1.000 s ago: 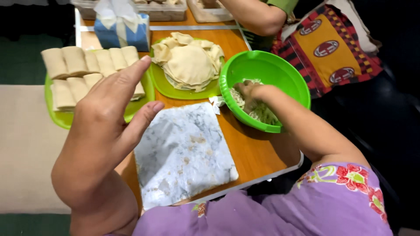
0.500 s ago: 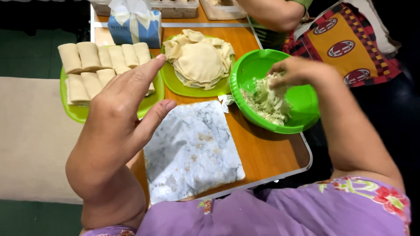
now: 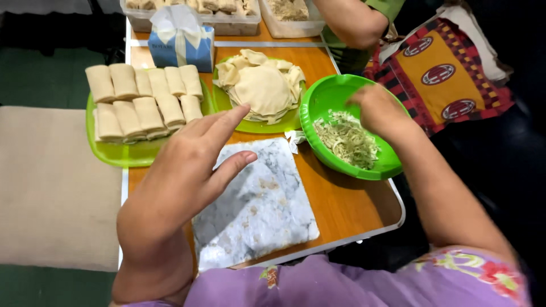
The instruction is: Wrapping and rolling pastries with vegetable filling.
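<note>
My left hand (image 3: 182, 170) hovers over the near left part of a white marble board (image 3: 261, 216), fingers spread, holding nothing. My right hand (image 3: 378, 111) is over the far right side of a green bowl (image 3: 310, 122) with shredded pale filling (image 3: 347, 139). Its fingers curl downward and are hidden, so I cannot tell whether they hold filling. A pile of thin round wrappers (image 3: 264, 85) lies on a green plate (image 3: 284, 122) behind the board. Several rolled-up wrappers (image 3: 142, 96) are lined up on a green tray (image 3: 125, 153) at the left.
The wooden table (image 3: 352, 199) ends just right of the bowl. A blue tissue box (image 3: 182, 37) and clear containers (image 3: 227, 17) stand at the far edge. Another person's arm (image 3: 352, 23) reaches in at the top right. A beige mat (image 3: 51, 182) lies left of the table.
My right hand has lifted out of the filling and moved toward the bowl's far right rim. My left hand has stayed raised over the board.
</note>
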